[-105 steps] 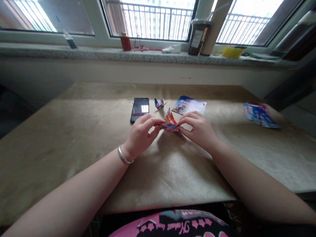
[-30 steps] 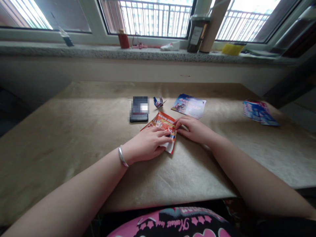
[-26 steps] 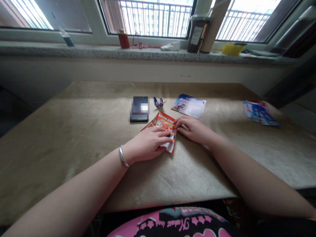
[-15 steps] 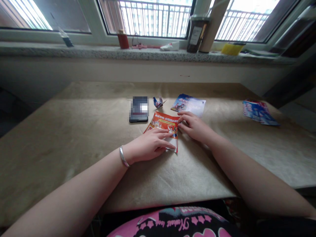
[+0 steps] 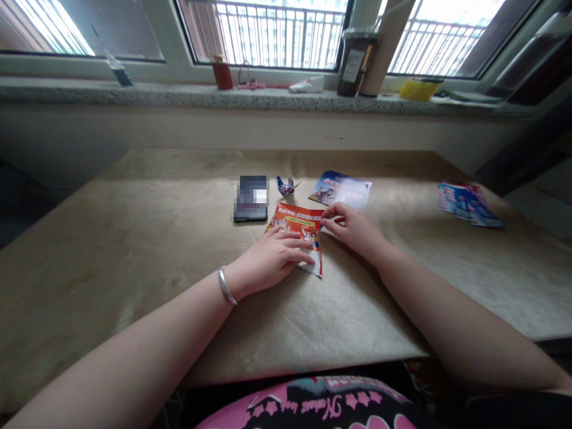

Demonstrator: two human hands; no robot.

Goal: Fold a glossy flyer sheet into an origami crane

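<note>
An orange printed sheet of paper [image 5: 298,217] lies on the table in front of me, with creases and a pale lower part. My left hand [image 5: 274,256], a silver bangle on its wrist, rests over the left and lower part of the sheet with its fingers spread out. At the sheet's right edge, my right hand [image 5: 353,229] pinches the paper between thumb and forefinger. The left hand hides part of the print. Just beyond the sheet stands a small folded paper crane [image 5: 286,186], blue and patterned.
A dark phone [image 5: 251,199], partly pixelated, lies left of the crane. Blue printed leaflets [image 5: 342,187] lie behind my right hand, and more leaflets [image 5: 469,204] lie far right on the table [image 5: 134,238]. The windowsill [image 5: 179,95] holds a red container [image 5: 222,74] and a dark lidded jar [image 5: 355,64].
My left hand has shifted slightly up and left on the sheet, uncovering more of its pale lower corner. The right fingers have drawn closer together at the right edge.
</note>
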